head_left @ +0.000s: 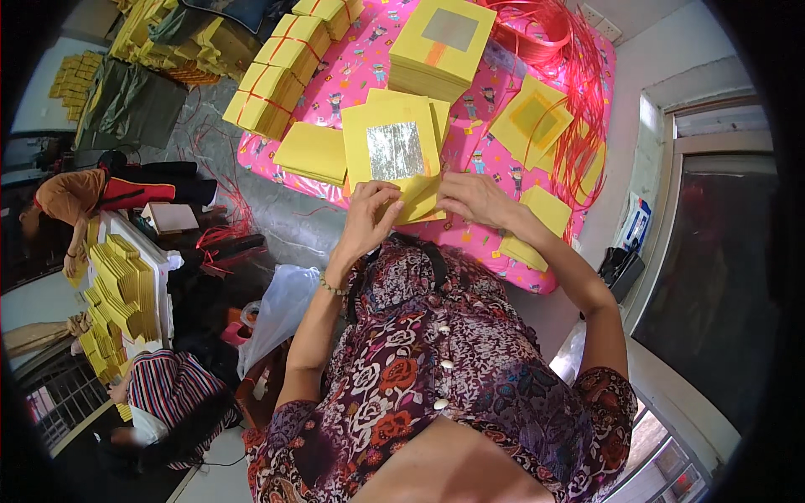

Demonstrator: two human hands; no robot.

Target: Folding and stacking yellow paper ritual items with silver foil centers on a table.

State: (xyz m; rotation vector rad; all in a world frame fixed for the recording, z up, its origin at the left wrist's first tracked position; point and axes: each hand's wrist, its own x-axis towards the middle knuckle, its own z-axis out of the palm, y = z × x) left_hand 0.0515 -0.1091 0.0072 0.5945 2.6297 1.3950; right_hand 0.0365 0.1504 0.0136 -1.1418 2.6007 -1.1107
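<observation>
Between my hands is a yellow joss paper sheet with a square of silver foil in its middle, lying on other yellow sheets. My left hand has its fingers bent over the near left edge, where the paper lifts and curls. My right hand is closed at the near right edge, its fingers pinched on the same raised paper. Just beyond stands a tall stack of joss paper, topped with a greyish square. A flatter yellow pile lies to the left.
Bundles tied with red string stand at the table's far left. Red plastic strips trail over loose sheets at right. The pink patterned cover lies beneath. Two people work at left beside yellow stacks. A plastic bag hangs near my left arm.
</observation>
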